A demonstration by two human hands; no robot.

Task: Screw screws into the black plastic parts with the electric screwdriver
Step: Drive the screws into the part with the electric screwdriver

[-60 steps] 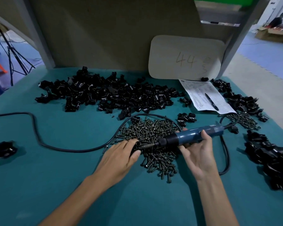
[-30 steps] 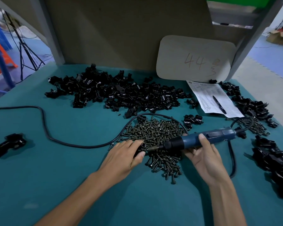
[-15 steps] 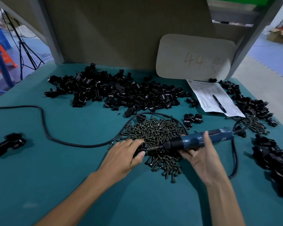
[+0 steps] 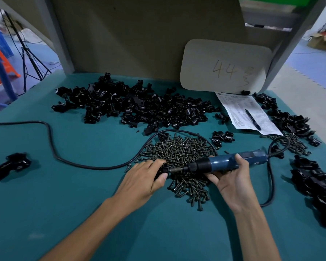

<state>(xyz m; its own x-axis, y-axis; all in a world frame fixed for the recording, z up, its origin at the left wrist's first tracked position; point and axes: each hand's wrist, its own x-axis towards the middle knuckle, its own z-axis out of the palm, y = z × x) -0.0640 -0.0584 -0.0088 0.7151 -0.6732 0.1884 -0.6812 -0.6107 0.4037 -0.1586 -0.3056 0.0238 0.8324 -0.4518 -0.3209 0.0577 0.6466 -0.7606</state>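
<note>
Fingers [image 4: 153, 164] of left hand [image 4: 142, 178] pinch black part [image 4: 165, 165] | right hand [image 4: 232, 178] grips screwdriver [image 4: 227, 162] | tip at part

Dim, cool overhead light; a wide lens bends the edges.
The bench [image 4: 73, 194] is lit evenly but weakly from above, with soft shadows under the forearms [image 4: 102, 217] toward its near edge and around the single black part [image 4: 11, 163] near its left edge. The heap of black parts [image 4: 139, 108] along the far edge merges into one dark mass; the screws [image 4: 181, 151] catch faint glints. The floor [image 4: 309, 59] past the far right corner is much brighter. The grey post [image 4: 53, 34] at the far left corner leans, and the picture's corners look soft.
</note>
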